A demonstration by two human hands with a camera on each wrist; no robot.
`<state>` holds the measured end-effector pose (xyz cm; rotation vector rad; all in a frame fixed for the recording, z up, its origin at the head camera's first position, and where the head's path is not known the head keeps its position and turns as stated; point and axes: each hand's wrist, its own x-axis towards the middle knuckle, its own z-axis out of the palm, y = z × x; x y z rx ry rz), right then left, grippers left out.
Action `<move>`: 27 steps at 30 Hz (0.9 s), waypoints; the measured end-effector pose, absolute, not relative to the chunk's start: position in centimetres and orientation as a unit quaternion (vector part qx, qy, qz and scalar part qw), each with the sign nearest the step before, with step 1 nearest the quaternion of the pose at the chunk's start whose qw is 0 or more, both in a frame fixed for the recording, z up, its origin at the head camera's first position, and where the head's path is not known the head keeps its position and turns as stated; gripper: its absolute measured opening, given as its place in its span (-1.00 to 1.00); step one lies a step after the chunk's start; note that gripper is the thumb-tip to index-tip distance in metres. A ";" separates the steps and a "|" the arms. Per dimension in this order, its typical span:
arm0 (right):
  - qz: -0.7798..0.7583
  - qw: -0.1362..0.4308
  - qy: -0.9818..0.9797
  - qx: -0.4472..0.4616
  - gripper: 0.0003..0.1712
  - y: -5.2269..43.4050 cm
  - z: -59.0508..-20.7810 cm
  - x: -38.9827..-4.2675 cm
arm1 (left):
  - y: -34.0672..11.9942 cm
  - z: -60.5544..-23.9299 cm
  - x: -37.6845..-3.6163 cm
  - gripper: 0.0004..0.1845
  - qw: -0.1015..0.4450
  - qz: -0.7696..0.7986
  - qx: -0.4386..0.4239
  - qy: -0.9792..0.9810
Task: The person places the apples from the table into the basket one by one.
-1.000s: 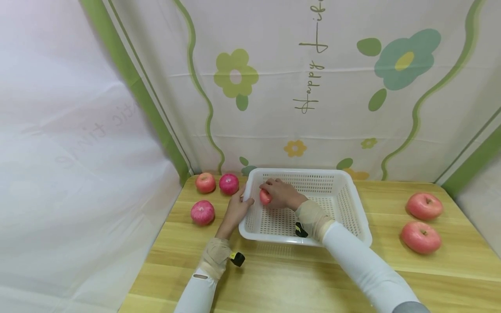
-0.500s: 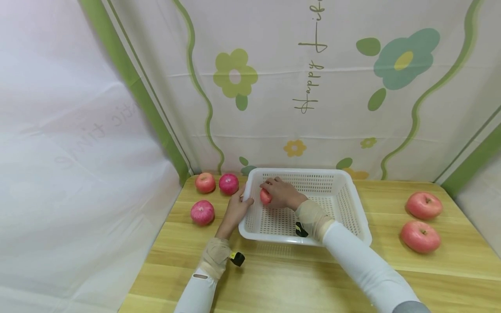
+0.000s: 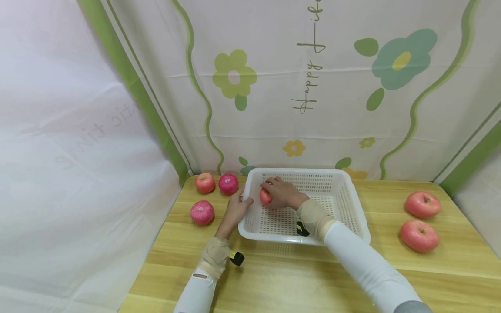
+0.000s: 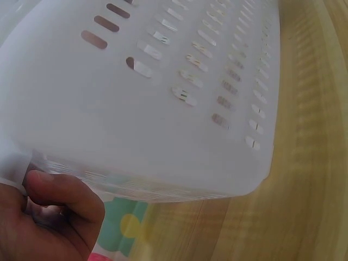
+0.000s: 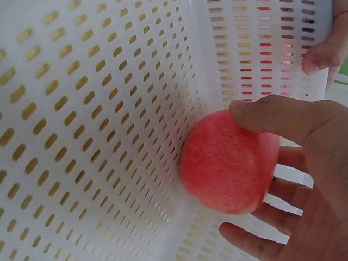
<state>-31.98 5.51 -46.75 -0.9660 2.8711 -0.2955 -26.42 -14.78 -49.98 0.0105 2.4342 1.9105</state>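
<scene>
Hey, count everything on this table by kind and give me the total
Apples: 6, namely one in the right hand inside the basket, three left of it, two right
White basket: 1, left hand gripping its rim
Total: 7

Right hand (image 5: 304, 163) holds apple (image 5: 228, 161) in basket (image 5: 81, 136).

The basket (image 3: 354, 204) is open above, and its floor to the right of the right hand (image 3: 282, 194) lies bare. Its far-left corner is crowded: the apple (image 5: 228, 162) sits against the wall, with the left hand (image 3: 236, 208) on the rim outside. Three apples (image 3: 202, 212) block the desk (image 3: 274, 269) to the left, two (image 3: 419, 235) to the right; the near strip is free.
</scene>
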 end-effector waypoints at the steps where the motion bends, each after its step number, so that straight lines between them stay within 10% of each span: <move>1: -0.099 0.049 0.942 -0.317 -0.17 5.6 -46.7 -32.0 | -14.8 -50.0 -26.4 -0.25 0.023 0.618 0.005 0.786; 27: -0.110 0.023 0.934 -0.338 -0.24 6.9 -45.0 -31.4 | -14.6 -49.9 -26.3 -0.24 0.024 0.609 -0.006 0.793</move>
